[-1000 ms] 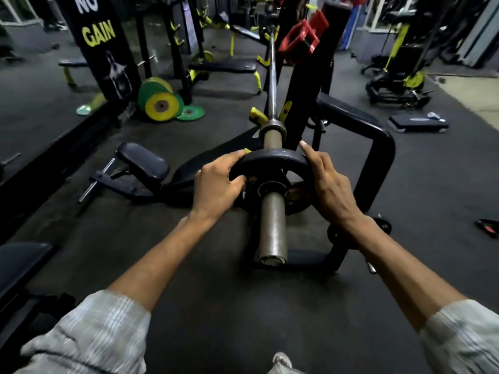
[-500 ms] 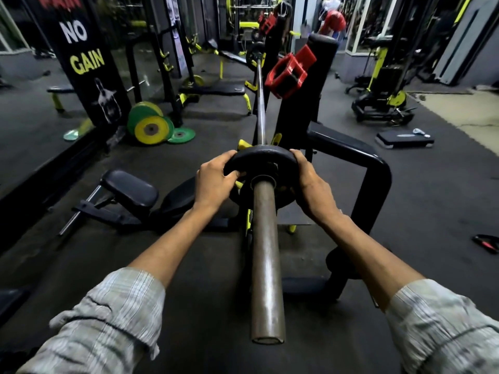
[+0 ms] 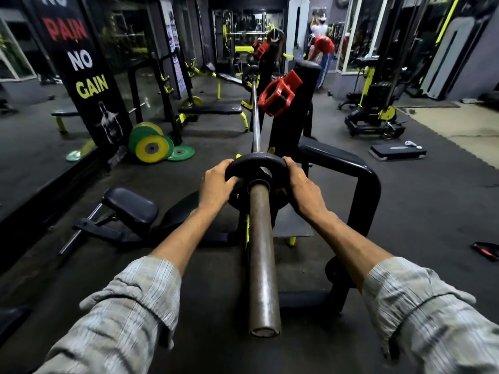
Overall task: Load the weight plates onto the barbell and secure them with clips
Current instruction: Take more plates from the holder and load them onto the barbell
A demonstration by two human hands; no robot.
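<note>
Your left hand point(image 3: 216, 186) and right hand point(image 3: 302, 184) had fingers clamped on the plate point(image 3: 256, 161) | one each side of the bar point(image 3: 263, 252) | likely to keep it straight

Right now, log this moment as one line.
step: load plate | black plate on barbell sleeve | left hand, right hand grip its rim | red clip not yet on sleeve

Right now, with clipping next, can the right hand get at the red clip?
Probably yes, once freed: the right hand grips the weight plate by its rim, and the red clip sits on the black post beyond it, nothing between.
</note>
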